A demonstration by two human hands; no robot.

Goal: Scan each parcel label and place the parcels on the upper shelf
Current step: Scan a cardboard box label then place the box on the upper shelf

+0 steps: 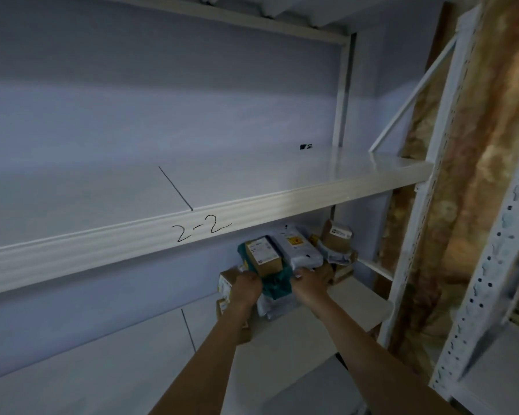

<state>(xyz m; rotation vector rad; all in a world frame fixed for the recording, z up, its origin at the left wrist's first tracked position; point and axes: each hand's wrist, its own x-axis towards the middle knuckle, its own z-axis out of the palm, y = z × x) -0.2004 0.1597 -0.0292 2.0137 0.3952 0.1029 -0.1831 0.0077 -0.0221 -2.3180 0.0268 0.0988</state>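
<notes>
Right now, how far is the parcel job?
Nothing looks done: the upper shelf marked 2-2 holds no parcels in view. In hand: the left hand and right hand grip a teal parcel in the pile on the lower shelf. Scanning and moving the whole pile remain.

— What lay on the lower shelf?
— A pile of parcels: a small brown cardboard box with a white label (263, 253) atop a teal plastic mailer (277, 285), beside a grey poly bag (300, 245).
— And the white metal upper shelf marked "2-2" (252, 187)?
— Directly above the pile.
</notes>
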